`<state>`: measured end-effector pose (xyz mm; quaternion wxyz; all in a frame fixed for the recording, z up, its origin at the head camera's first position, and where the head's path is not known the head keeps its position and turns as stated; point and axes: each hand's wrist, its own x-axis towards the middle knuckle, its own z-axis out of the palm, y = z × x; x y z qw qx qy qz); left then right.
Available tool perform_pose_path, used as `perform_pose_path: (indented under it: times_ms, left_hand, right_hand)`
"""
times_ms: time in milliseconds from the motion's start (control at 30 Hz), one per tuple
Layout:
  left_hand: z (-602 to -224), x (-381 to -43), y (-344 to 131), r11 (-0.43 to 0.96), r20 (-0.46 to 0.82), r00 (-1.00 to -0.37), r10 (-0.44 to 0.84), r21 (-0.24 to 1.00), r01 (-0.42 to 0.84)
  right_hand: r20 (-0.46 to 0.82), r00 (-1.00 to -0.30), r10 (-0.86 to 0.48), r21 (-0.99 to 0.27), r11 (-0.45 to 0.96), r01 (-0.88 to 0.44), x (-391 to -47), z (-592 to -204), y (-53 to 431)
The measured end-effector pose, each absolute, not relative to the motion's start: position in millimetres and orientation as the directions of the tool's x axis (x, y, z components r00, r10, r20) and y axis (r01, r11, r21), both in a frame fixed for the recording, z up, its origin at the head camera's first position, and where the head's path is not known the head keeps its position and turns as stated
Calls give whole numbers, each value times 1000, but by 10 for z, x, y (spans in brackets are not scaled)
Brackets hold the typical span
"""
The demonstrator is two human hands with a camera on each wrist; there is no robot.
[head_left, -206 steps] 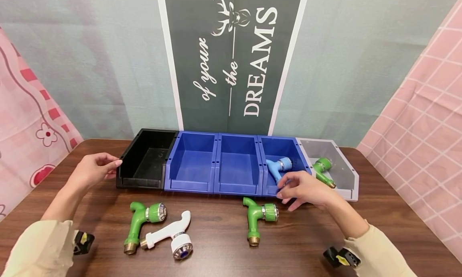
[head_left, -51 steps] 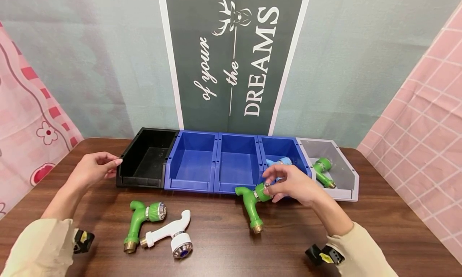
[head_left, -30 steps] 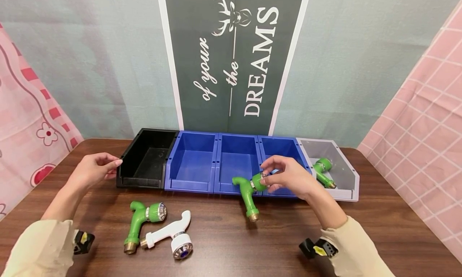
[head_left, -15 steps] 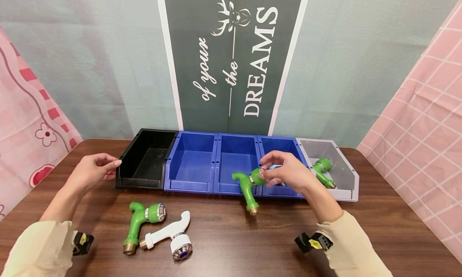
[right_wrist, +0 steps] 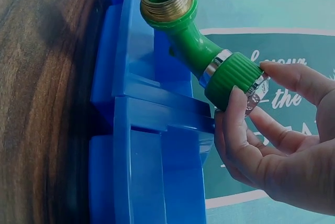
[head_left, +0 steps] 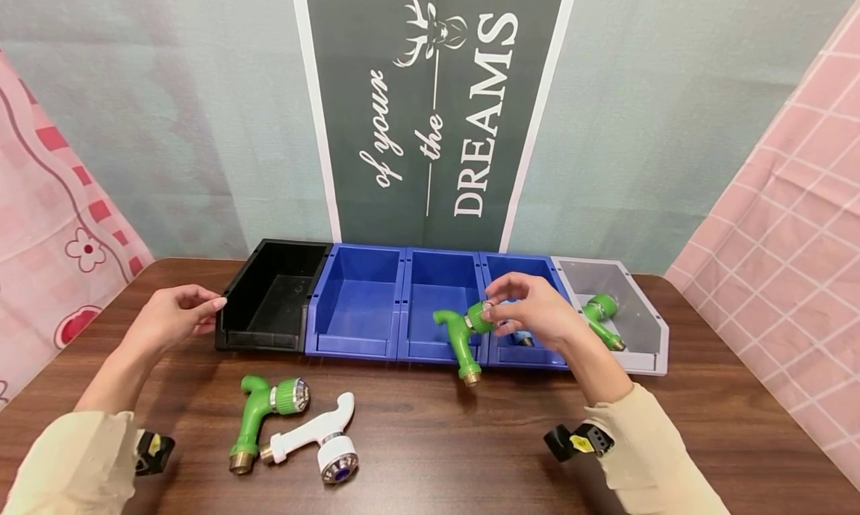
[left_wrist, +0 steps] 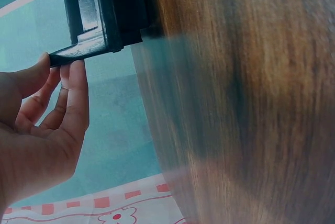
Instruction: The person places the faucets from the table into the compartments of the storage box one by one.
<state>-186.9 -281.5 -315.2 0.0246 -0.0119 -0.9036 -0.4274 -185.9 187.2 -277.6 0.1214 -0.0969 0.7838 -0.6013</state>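
My right hand [head_left: 537, 313] grips a green tap [head_left: 460, 339] by its ribbed knob, thumb and fingers around the chrome end. The tap hangs over the front of the middle blue bin [head_left: 440, 349], its brass threaded end pointing down toward me. In the right wrist view the green tap [right_wrist: 191, 51] shows its open brass thread. My left hand [head_left: 171, 317] pinches the side rim of the black bin [head_left: 269, 339]; in the left wrist view the thumb lies on the rim and the fingers beneath it. A light-blue tap [head_left: 522, 338], mostly hidden behind my right hand, lies in the right blue bin [head_left: 531, 357].
Another green tap [head_left: 254, 418] and a white tap [head_left: 316, 433] lie on the wooden table [head_left: 430, 455] at front left. The row of bins also has a left blue bin [head_left: 356, 345] and a grey bin [head_left: 645, 362] holding a green tap [head_left: 600, 317]. A curtain [head_left: 188, 127] hangs behind.
My right hand has taken the green tap from the table, lifted it and carried it back over the front of the middle blue bin. My left hand stays at the black bin.
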Motion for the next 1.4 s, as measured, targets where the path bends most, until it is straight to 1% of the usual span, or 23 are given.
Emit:
perform_pose_path:
  times_ms: [733,1100,1400]
  left_hand:
    - [-3156,-1869,-2818,645,53,-999,-3,763,39]
    - [-3151,-1867,-2807,652,55,-998,0,757,42]
    - [-3152,-1866,-2813,646,63,-998,2,762,49]
  right_hand:
    - [-90,-961,-263,-971,239,25,-1998,-2705,1733]
    - [-105,-955,-277,-969,246,35,-2099,-2691,1664]
    - [-130,-965,-229,-963,261,68,-2160,-2611,1541]
